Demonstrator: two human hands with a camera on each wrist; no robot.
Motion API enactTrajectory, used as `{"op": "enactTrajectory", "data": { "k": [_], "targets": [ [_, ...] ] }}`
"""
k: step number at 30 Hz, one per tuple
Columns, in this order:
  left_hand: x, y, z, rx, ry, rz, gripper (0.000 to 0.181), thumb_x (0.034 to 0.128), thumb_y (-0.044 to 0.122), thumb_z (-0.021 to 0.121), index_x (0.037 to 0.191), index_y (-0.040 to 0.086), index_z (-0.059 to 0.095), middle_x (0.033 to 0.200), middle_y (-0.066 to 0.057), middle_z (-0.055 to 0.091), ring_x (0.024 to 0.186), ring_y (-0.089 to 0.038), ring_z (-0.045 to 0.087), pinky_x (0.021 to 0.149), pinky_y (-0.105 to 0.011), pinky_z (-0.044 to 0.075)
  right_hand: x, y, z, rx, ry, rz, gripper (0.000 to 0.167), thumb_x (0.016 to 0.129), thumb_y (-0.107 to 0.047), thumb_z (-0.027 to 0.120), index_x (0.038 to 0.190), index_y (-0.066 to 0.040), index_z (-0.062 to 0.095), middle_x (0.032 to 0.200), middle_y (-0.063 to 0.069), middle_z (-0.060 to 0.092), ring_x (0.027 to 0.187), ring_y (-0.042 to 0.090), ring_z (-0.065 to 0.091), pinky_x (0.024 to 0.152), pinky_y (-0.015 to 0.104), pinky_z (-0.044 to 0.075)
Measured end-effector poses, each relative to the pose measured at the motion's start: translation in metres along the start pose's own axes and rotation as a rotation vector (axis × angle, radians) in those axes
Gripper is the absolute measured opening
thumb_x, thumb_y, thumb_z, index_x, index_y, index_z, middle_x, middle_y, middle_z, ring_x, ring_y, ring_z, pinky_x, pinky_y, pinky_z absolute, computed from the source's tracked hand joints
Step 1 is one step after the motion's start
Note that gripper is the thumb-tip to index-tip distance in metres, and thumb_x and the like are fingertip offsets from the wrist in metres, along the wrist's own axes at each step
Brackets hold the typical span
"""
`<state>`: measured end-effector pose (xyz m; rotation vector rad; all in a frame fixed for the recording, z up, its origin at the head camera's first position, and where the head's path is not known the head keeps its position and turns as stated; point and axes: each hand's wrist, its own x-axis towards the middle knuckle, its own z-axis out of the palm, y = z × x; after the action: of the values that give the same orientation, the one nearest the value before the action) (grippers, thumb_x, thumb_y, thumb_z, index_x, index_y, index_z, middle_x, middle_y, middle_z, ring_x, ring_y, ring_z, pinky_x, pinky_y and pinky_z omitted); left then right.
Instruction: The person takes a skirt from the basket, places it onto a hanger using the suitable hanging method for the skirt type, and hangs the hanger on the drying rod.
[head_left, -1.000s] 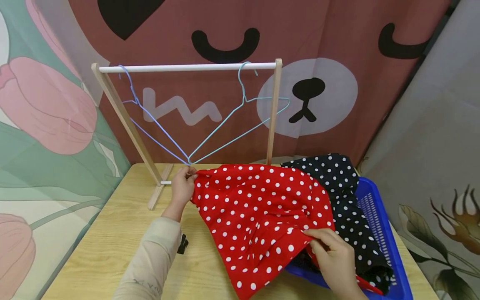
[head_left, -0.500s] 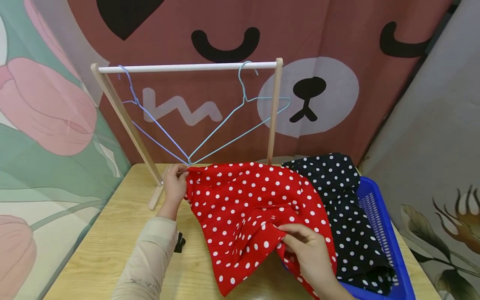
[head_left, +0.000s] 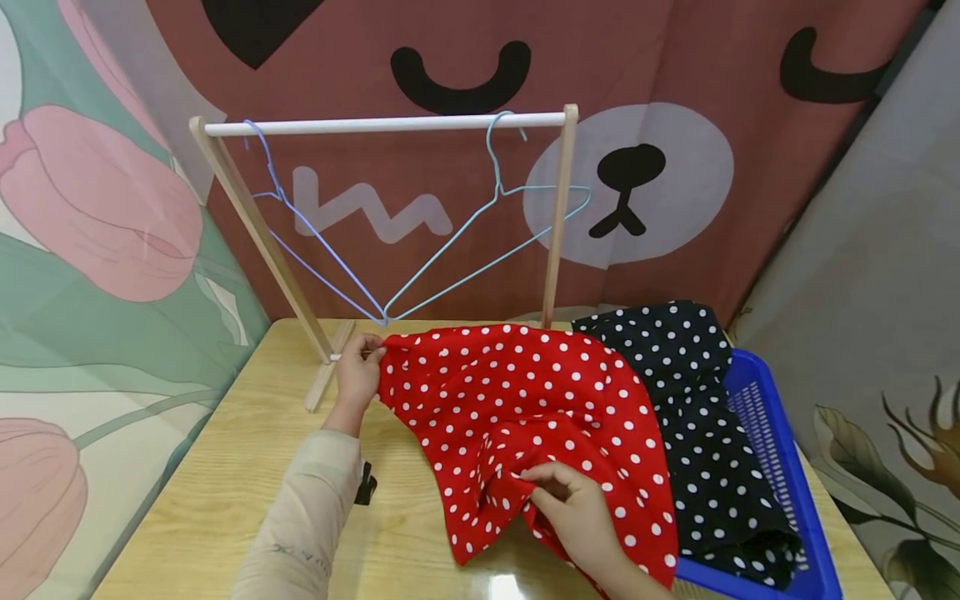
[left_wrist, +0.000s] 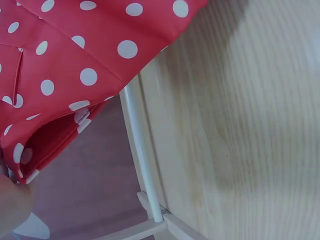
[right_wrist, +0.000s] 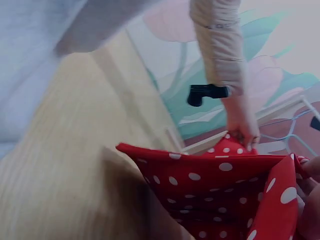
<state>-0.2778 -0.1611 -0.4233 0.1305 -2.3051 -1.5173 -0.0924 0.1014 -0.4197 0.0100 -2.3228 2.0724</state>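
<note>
Red cloth with white dots (head_left: 540, 383) is spread above the table in the head view, its lower part bunched in folds. The left hand (head_left: 357, 377) pinches its upper left corner. The right hand (head_left: 576, 515) pinches a fold near the lower middle. In the left wrist view the cloth (left_wrist: 90, 55) gapes open beside the left hand (left_wrist: 14, 202). The right wrist view has the right hand (right_wrist: 311, 200) at the right edge, gripping the cloth (right_wrist: 215, 195), with the left hand (right_wrist: 242, 124) at the far corner. The right hand's fingertips are partly hidden there.
A wooden rack with a white bar (head_left: 390, 125) stands behind, carrying a purple hanger (head_left: 330, 247) and a light blue hanger (head_left: 450, 242). Black dotted cloth (head_left: 701, 433) lies over a blue basket (head_left: 787, 467) at the right. The wooden table (head_left: 187, 500) extends left.
The right hand has moved left across the cloth, drawing the lower part inward into folds. The left hand has shifted slightly left, still holding its corner. The black dotted cloth stays in the basket.
</note>
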Motion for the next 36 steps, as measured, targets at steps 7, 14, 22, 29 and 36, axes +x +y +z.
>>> {"op": "enactTrajectory", "data": {
  "k": [7,14,22,29,36],
  "targets": [
    [-0.001,-0.002,0.0,0.0,-0.011,-0.024,0.007,0.0821,-0.005,0.05,0.088,-0.004,0.054,0.087,-0.018,0.054,0.08,-0.029,0.051,0.069,-0.032,0.041,0.004,0.014,0.006,-0.132,-0.068,-0.096,0.015,0.077,0.006,0.055,0.086,-0.003,0.063,0.081,0.006,0.062,0.062,0.01,0.055,0.051,0.023,0.046],
    [-0.005,-0.016,0.003,0.064,-0.044,-0.102,0.007,0.0823,0.0,0.053,0.089,-0.002,0.053,0.087,-0.019,0.056,0.078,-0.028,0.052,0.064,-0.03,0.04,0.005,0.022,0.009,-0.173,-0.055,-0.095,0.016,0.076,0.008,0.055,0.085,-0.003,0.063,0.075,0.005,0.061,0.054,0.007,0.051,0.043,0.022,0.043],
    [-0.011,-0.037,0.008,0.085,-0.097,-0.203,0.018,0.0859,0.011,0.051,0.096,-0.003,0.052,0.084,-0.017,0.055,0.074,-0.025,0.052,0.055,-0.022,0.04,0.004,0.024,0.009,-0.27,-0.072,-0.235,0.017,0.075,0.009,0.057,0.084,-0.005,0.062,0.077,0.002,0.059,0.059,0.007,0.054,0.05,0.021,0.047],
    [-0.021,-0.045,0.008,0.026,-0.149,-0.306,0.032,0.0842,0.012,0.051,0.106,-0.011,0.046,0.099,-0.025,0.05,0.086,-0.032,0.049,0.075,-0.037,0.041,0.0,0.019,0.0,-0.45,-0.221,-0.262,0.013,0.077,-0.001,0.06,0.089,-0.006,0.06,0.083,-0.002,0.056,0.065,0.003,0.052,0.055,0.018,0.046],
    [-0.032,-0.059,0.012,-0.301,-0.143,-0.507,0.051,0.0855,0.013,0.049,0.123,-0.012,0.027,0.111,-0.025,0.042,0.09,-0.027,0.049,0.086,-0.043,0.038,-0.007,0.009,-0.014,-0.636,-0.267,-0.223,0.023,0.076,-0.018,0.065,0.098,-0.01,0.059,0.091,-0.005,0.055,0.076,0.007,0.053,0.064,0.021,0.048]
  ]
}}
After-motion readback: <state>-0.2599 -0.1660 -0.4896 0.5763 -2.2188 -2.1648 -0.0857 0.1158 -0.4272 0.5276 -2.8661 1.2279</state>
